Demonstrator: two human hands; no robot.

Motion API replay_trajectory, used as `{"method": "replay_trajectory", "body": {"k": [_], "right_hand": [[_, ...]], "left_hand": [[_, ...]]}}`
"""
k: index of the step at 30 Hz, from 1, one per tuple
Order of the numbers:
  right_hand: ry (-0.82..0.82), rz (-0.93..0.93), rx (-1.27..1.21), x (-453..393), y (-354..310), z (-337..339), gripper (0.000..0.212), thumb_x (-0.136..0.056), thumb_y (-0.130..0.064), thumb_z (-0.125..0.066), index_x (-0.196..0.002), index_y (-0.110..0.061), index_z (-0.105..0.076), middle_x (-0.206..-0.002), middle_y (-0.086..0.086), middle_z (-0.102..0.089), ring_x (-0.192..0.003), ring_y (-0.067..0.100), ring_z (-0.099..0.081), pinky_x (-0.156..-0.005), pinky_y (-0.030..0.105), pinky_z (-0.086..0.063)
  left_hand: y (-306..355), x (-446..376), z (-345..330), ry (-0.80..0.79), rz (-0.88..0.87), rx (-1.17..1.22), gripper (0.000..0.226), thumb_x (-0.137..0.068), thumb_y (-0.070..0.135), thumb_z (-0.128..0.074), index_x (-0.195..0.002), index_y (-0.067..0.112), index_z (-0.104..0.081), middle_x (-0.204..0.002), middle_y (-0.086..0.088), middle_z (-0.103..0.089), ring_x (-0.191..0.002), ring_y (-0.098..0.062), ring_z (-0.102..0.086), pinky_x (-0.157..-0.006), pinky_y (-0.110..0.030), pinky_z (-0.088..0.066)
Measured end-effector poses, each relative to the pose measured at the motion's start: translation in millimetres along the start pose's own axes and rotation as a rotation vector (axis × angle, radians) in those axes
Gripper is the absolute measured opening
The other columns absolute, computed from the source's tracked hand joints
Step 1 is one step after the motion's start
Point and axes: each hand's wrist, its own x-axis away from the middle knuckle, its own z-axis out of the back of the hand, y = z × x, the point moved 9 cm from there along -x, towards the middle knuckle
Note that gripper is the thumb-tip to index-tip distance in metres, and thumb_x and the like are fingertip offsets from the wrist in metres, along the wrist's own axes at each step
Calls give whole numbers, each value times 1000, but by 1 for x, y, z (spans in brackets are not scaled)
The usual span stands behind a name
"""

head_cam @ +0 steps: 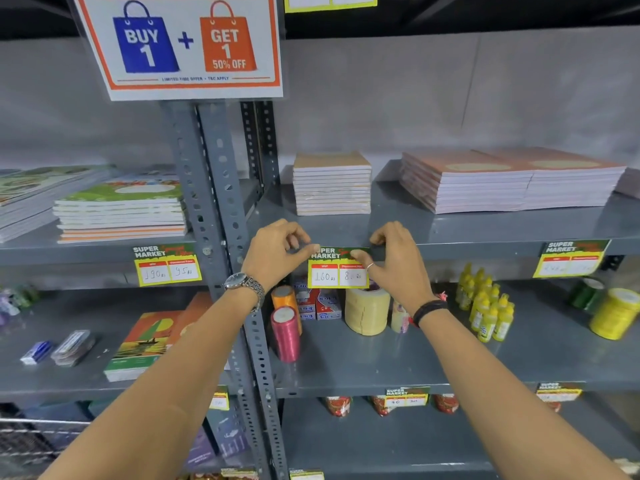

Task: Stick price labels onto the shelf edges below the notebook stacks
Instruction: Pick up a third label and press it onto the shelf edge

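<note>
While both hands are reaching up to the grey metal shelf edge (450, 244), they are pressing a yellow-bordered price label with a green "SUPER MARKET" header (337, 268) against it. The left hand (277, 251), with a silver metal wristwatch (244, 285) on its wrist, is pinching the label's upper left corner between thumb and forefinger, its other fingers curling in. The right hand (394, 261), wearing a black wristband (429, 310), is gripping the label's upper right corner with its thumb lying over the green header. The label is hanging just below a stack of tan-covered notebooks (331, 183) sitting on that shelf, and its white boxes are showing handwritten figures, the right one partly blurred. To the left, a matching label (168, 265) is sitting under a stack of green-covered notebooks (121, 211); to the right, another label (569, 258) is sitting below a stack of pink-covered notebooks (509, 181). On the shelf beneath, a pale yellow tape roll (367, 311) is standing just under the held label.
</note>
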Motion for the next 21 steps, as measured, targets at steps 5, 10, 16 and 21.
{"method": "replay_trajectory", "body": {"k": [5, 10, 16, 21], "right_hand": [[-58, -10, 136, -6, -12, -26, 76, -71, -70, -57, -119, -10, -54, -123, 9, -62, -127, 26, -48, -111, 42, -31], [-60, -19, 187, -16, -7, -32, 57, -78, -49, -65, -122, -14, -58, -129, 8, -62, -125, 23, -52, -112, 37, -29], [-170, -46, 100, -17, -1, -30, 43, -86, -27, -63, -129, -21, -56, -139, 2, -54, -129, 25, -48, -112, 38, -32], [-309, -36, 67, -19, 3, -25, 46, -89, -3, -56, -131, -20, -54, -141, 0, -52, -133, 21, -45, -109, 34, -35]], "left_hand": [[18, 7, -34, -165, -225, -249, 46, -90, 50, -45, -133, 33, -47, -143, 3, -48, -136, -19, -37, -112, -40, -28], [12, 5, -45, -156, -231, -249, 40, -94, 43, -42, -133, 32, -47, -144, 6, -46, -135, -12, -39, -113, -38, -32], [7, -1, -44, -146, -219, -134, 36, -92, 44, -48, -126, 34, -55, -138, 8, -52, -131, -10, -44, -110, -37, -37], [3, -6, -39, -180, -144, -56, 33, -88, 46, -53, -119, 36, -60, -134, 11, -56, -129, -6, -45, -102, -35, -43]]}}
